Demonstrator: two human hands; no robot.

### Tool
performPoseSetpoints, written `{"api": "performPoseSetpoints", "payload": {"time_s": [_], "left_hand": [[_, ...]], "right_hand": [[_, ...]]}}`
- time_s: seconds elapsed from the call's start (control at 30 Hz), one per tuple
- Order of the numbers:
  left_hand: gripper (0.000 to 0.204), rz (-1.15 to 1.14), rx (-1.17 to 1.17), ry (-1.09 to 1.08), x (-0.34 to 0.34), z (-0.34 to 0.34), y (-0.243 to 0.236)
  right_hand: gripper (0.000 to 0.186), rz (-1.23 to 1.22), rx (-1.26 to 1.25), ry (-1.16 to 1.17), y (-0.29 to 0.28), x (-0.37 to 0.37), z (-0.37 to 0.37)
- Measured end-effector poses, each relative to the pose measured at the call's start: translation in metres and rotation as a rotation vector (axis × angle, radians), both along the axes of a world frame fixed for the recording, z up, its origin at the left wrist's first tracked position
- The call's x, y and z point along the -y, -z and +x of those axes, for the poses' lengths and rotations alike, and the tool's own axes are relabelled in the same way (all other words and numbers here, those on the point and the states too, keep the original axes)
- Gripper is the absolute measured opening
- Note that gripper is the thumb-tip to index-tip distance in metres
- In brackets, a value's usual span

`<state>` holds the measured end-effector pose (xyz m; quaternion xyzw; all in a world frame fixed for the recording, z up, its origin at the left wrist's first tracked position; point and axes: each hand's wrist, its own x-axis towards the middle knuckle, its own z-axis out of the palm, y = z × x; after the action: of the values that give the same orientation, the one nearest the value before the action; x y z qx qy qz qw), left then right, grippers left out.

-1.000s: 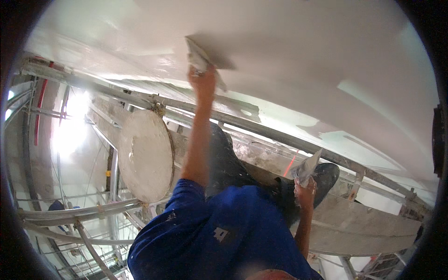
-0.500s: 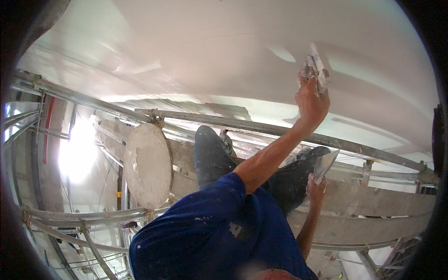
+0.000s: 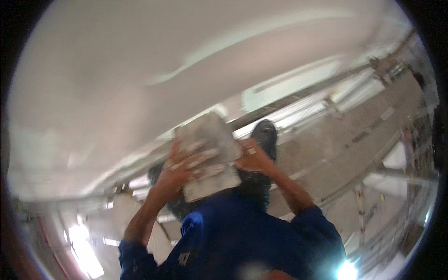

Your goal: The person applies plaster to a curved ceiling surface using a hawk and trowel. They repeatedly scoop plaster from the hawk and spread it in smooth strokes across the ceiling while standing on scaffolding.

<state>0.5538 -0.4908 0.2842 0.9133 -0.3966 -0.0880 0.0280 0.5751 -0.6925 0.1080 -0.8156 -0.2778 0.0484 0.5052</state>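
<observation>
A pale, rectangular plastering trowel (image 3: 214, 133) is held in front of my torso, blurred by motion. My left hand (image 3: 179, 165) grips it from the left, its whitened fingers lying across the plate. My right hand (image 3: 252, 156) is closed at the trowel's right edge; whatever sits in its fingers is hidden behind the plate or smeared. Both hands carry white plaster smears. Beyond them stretches the smooth, curved whitish plaster surface (image 3: 130, 70), with a paler streak along it.
A metal scaffold rail (image 3: 298, 95) runs between me and the plastered surface. Grey scaffold planks (image 3: 345, 140) extend to the right, where my dark shoe (image 3: 265, 137) shows. A pale round board (image 3: 128, 210) stands at lower left. Bright lights glare at both lower sides.
My left hand has come back from the plastered surface with the trowel. My right hand has moved in beside it, and its putty knife no longer shows clearly. The view has turned.
</observation>
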Motion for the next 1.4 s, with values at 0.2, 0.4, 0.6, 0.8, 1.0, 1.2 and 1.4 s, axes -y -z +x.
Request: {"api": "performPoseSetpoints", "payload": {"time_s": [0.2, 0.4, 0.6, 0.8, 1.0, 1.2, 1.4], "left_hand": [[0.049, -0.343, 0.024, -0.237, -0.061, -0.003, 0.031], [0.035, -0.897, -0.394, -1.063, -0.195, -0.018, 0.125], [0.034, -2.195, -0.949, -1.052, -0.17, -0.08, 0.128], [0.034, -2.283, -1.092, -1.14, -0.116, -0.105, 0.032], [0.041, -2.534, -0.954, -1.087, -0.144, -0.115, 0.025], [0.033, -2.781, -0.3, -0.601, -0.274, -0.135, 0.041], [0.039, -1.833, 0.408, -1.624, -0.561, -0.145, 0.032]], "right_hand": [[0.043, -0.166, 0.008, -0.009, 0.037, -0.049, -0.036], [0.041, -0.519, 0.617, 0.055, -0.009, -0.08, -0.015], [0.042, -0.764, 1.195, 0.424, -0.026, -0.098, -0.007], [0.032, -0.424, 0.624, 0.003, -0.032, -0.142, 0.001], [0.021, 0.114, -0.072, -0.121, -0.092, -0.194, -0.005], [0.029, -0.098, 0.746, -0.284, 0.047, -0.174, -0.009], [0.034, -0.684, 0.508, -0.133, 0.028, -0.14, -0.031]]}}
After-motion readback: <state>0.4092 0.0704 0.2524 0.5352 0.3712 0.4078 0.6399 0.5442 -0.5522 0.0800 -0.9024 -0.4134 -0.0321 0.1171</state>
